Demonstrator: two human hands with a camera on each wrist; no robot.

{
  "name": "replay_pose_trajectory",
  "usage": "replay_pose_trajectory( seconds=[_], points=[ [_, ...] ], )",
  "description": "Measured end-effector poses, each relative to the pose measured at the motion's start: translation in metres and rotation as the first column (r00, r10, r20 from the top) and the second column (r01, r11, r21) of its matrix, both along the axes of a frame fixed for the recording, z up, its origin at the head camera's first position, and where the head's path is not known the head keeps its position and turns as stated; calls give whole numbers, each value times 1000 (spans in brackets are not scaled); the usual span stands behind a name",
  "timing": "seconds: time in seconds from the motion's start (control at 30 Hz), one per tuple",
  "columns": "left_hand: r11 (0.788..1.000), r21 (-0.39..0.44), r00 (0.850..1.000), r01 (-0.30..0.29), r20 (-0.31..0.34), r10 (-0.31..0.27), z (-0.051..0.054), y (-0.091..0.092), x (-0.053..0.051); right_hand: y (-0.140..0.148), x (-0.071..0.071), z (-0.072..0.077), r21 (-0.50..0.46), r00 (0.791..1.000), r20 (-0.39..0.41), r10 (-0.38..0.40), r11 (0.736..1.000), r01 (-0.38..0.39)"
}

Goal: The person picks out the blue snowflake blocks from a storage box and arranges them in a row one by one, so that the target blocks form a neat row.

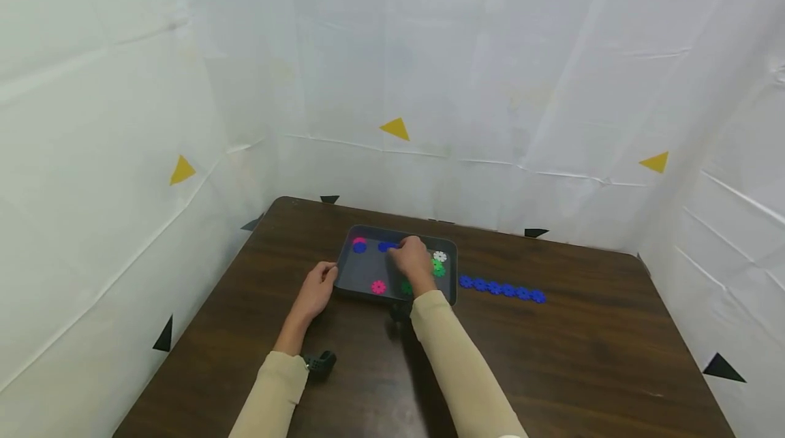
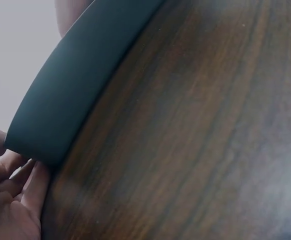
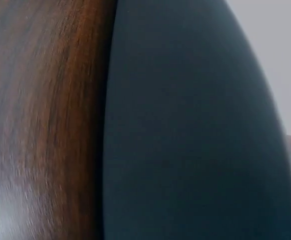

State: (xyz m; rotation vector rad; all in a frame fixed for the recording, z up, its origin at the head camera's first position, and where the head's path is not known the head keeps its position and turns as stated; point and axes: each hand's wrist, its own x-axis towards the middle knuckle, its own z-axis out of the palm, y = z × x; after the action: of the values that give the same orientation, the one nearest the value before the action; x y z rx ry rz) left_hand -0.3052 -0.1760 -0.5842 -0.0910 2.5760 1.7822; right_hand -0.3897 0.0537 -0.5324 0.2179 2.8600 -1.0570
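A dark grey tray (image 1: 362, 271) lies on the table with small flower-shaped pieces in it. My left hand (image 1: 315, 291) holds the tray's left side; in the left wrist view its fingers (image 2: 35, 187) are at the corner of the tray wall (image 2: 60, 110). Bent downward, my right hand (image 1: 413, 262) is over the tray, its fingertips beside blue pieces (image 1: 383, 246); whether it pinches one is hidden. The tray also holds pink (image 1: 378, 287), white (image 1: 439, 256) and green pieces (image 1: 439, 270). The right wrist view is mostly filled by the tray's outer wall (image 3: 185, 125).
Right of the tray, several blue flower pieces (image 1: 494, 287) form a slanting row on the brown table (image 1: 582, 356). Pale sheets (image 1: 460, 84) with yellow, grey and black triangles surround the table's back and sides.
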Motion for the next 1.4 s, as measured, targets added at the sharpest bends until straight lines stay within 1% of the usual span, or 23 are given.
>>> replay_pose_trajectory(
  seconds=[0.07, 0.2, 0.3, 0.43, 0.63, 0.77, 0.97, 1.1, 1.27, 1.4],
  points=[
    [1000, -7, 1000, 0, 0, 0, 0, -1, 0, -5, -1, 1, 26, 1000, -2, -5, 1000, 5],
    [1000, -8, 1000, 1, 1, -1, -2, -3, -1, -12, -8, -5, 59, 999, -25, -42, 997, 44],
    [1000, 1, 1000, 5, 16, -5, -4, -3, -1, -14, -9, -8, 84, 997, -36, -70, 994, 73],
    [1000, 4, 1000, 0, 24, 0, -7, -4, -3, -16, -11, -10, 98, 996, -35, -82, 992, 85],
    [1000, 13, 1000, -11, 17, 11, -7, -3, -3, -14, -14, -11, 88, 996, -8, -85, 992, 86],
    [1000, 21, 1000, -9, 14, 9, -7, -4, -3, -16, -10, -8, 61, 998, 2, -70, 996, 70],
    [1000, 21, 1000, 4, 13, -4, -7, -6, -4, -17, -2, -2, 36, 997, -22, -78, 996, 79],
    [1000, 24, 1000, 14, 16, -14, -6, -6, -4, -17, -2, 0, 49, 997, -32, -64, 997, 66],
    [1000, 25, 1000, 18, 4, -18, -4, -6, -5, -16, -3, 4, 53, 996, -74, -48, 997, 52],
    [1000, 9, 1000, 9, -5, -9, -4, -7, -7, -14, -2, 6, 40, 997, -67, -41, 998, 43]
  ],
)
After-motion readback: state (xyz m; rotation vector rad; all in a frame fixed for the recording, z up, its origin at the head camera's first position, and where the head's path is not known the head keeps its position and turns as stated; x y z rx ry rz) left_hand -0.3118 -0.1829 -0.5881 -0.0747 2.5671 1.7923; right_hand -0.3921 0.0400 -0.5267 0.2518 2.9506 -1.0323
